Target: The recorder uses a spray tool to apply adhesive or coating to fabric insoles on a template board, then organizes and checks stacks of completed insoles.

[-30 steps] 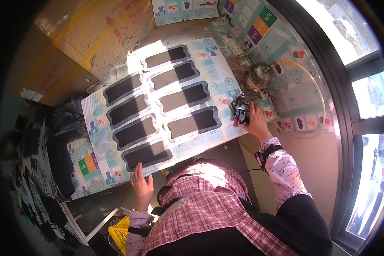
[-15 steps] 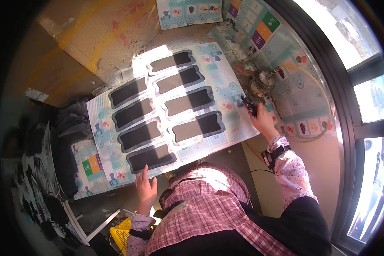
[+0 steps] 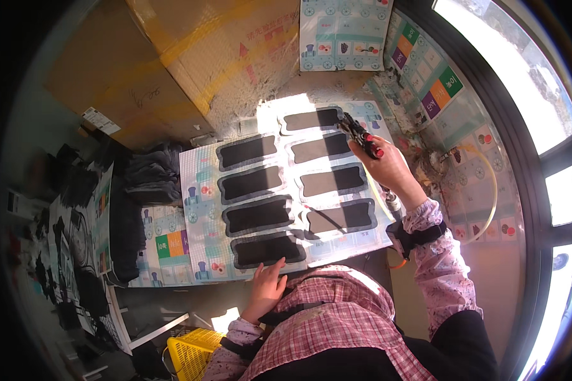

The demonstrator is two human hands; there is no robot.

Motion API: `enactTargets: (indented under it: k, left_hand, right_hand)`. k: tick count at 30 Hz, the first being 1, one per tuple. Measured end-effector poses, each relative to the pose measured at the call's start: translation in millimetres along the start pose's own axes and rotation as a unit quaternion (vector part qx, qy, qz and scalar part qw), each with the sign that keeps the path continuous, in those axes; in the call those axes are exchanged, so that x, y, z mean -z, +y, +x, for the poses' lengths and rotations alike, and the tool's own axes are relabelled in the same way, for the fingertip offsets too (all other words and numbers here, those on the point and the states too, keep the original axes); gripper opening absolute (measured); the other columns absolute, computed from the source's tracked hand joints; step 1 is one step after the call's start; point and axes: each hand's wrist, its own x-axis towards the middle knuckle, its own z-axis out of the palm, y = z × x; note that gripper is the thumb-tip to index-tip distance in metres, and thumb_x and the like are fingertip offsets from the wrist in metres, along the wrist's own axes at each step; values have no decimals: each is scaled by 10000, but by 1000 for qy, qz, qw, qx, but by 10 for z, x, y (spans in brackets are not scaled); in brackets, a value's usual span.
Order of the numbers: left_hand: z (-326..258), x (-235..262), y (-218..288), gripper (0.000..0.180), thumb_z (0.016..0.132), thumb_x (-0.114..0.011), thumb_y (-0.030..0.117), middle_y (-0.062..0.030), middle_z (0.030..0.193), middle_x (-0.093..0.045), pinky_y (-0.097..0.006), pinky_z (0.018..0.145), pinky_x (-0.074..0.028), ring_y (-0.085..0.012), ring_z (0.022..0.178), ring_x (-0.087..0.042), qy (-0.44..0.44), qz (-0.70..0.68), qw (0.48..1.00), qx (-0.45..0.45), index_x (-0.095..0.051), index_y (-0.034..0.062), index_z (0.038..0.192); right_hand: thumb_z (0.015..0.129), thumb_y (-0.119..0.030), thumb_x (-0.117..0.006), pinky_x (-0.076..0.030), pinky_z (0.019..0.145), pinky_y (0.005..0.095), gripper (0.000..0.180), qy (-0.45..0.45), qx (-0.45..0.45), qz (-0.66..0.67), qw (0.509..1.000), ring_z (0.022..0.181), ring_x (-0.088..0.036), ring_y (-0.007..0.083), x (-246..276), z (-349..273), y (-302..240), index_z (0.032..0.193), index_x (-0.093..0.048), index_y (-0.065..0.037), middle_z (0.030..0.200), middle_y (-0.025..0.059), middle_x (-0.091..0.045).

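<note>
Several dark, oblong fabric-like pieces with wavy ends and grey rims lie flat in two columns on a patterned board. My right hand is closed around a black spray gun with red parts. Its front end is over the right end of the far right piece; whether they touch I cannot tell. My left hand lies with its fingers stretched out at the lower edge of the nearest left piece. That hand holds nothing visible.
A stack of dark pieces stands left of the board. Behind it are cardboard boxes. At right, a yellowish hose loops along the patterned wall sheet beside the window frame. A yellow basket sits low at left.
My right hand has carried the spray gun from the board's right edge up and left to the far right piece. My left hand stays by the nearest left piece. The view has shifted.
</note>
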Motion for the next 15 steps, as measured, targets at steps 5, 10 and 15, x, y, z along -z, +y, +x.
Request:
enactTargets:
  k: [5,10,15]
  left_hand:
    - [-101,134,-124,418,821,-532,157,-60,1053,-586,-445,975,-292,-229,992,-540,-54,-15,998,20,-432,88,1222]
    - [-244,218,-215,398,823,-535,167,-73,1030,-600,-451,965,-304,-248,988,-544,-80,-45,995,50,-447,85,1203]
    - [-223,332,-261,381,834,-520,176,-95,1040,-593,-452,973,-294,-259,1009,-532,-129,-73,988,36,-448,84,1197]
  right_hand:
    - [847,-532,-471,-413,410,262,503,-140,-119,35,982,437,-504,98,8,351,-14,774,-546,-39,573,21,-533]
    - [837,-563,-454,-414,395,265,571,-113,-176,122,970,400,-498,118,-63,718,30,655,-533,-28,551,43,-538]
    - [796,-609,-467,-442,417,280,622,-124,-190,113,967,412,-532,144,-307,934,-84,664,-584,-13,580,59,-570]
